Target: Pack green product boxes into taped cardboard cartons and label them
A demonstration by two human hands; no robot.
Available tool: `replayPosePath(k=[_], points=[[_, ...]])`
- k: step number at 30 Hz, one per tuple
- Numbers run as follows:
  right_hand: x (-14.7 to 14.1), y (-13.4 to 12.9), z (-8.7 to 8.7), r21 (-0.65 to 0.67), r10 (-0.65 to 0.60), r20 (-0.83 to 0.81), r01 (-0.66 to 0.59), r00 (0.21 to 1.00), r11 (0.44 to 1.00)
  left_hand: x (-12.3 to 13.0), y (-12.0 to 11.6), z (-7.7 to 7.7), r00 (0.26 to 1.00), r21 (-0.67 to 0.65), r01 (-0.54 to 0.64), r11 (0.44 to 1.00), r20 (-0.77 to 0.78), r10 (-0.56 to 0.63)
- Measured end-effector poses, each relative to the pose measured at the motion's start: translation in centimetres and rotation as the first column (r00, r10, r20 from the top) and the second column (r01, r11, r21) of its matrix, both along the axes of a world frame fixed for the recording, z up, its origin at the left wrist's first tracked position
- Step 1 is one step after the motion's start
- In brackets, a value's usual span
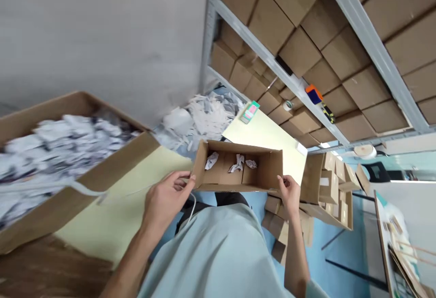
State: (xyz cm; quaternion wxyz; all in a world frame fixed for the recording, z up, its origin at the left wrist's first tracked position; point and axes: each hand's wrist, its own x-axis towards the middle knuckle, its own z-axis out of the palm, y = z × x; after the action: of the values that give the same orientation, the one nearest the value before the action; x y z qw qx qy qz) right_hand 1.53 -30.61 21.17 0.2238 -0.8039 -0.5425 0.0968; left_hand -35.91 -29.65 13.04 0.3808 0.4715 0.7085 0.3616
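Observation:
An open, long cardboard box is held up in front of my body, its opening facing me. Inside it lie three crumpled pieces of white paper, spaced along its length. My left hand pinches the box's left end with thumb and fingers. At the opposite end, my right hand grips the lower right corner, fingers closed on the cardboard.
To the left, a large carton is filled with crumpled paper. A pale yellow table carries a green-and-pink packet. Paper scraps lie beyond. Metal shelving stacked with brown boxes rises at right, and cartons stand below.

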Motion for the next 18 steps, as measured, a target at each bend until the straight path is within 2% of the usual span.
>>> replayPosePath(k=[3,6,9,12,18], points=[[4.6,-1.4,0.0,0.026,-0.119,-0.029,0.119,0.993,0.993,5.0,3.9,1.2,0.988,0.109,0.152,0.982,-0.011,-0.152],[9.0,-1.0,-0.4,0.037,-0.168,-0.035,0.169,0.985,0.985,10.2,6.8,2.4,0.967,0.185,0.256,0.949,-0.056,-0.25],[13.2,0.7,-1.1,0.031,-0.213,-0.032,0.214,0.976,0.976,15.1,9.4,2.8,0.949,0.197,0.314,0.929,-0.109,-0.297],[17.1,3.0,-2.1,0.032,-0.244,-0.043,0.245,0.969,0.969,19.6,12.3,2.7,0.938,0.161,0.335,0.928,-0.146,-0.313],[23.3,7.6,-4.9,0.006,-0.203,-0.121,0.205,0.972,0.979,27.5,18.7,2.2,0.916,0.108,0.35,0.93,-0.248,-0.316]])
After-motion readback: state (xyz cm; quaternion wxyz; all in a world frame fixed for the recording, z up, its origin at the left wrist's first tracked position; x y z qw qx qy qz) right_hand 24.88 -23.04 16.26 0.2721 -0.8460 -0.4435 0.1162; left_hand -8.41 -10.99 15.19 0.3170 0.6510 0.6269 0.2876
